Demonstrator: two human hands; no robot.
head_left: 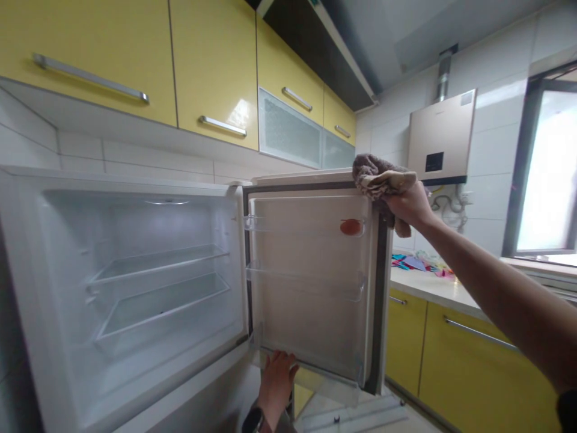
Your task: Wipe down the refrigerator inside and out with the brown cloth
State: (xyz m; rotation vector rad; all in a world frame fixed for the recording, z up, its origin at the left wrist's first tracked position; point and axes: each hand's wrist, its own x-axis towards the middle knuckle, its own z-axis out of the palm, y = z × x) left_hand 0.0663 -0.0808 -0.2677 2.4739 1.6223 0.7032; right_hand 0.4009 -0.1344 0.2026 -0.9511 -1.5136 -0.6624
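Note:
A brown cloth is bunched in my right hand, which presses it on the top outer corner of the opened refrigerator door. My left hand is low, its fingers curled over the door's bottom edge near the hinge side. Clear plastic racks run across the door's inner face, with a red oval sticker at the top right. To the left, the refrigerator compartment stands open with two glass shelves inside.
Yellow wall cabinets with metal handles hang above. On the right are a counter with colourful cloths or bags, yellow base cabinets, a water heater and a window. A white rack-like panel lies below the door.

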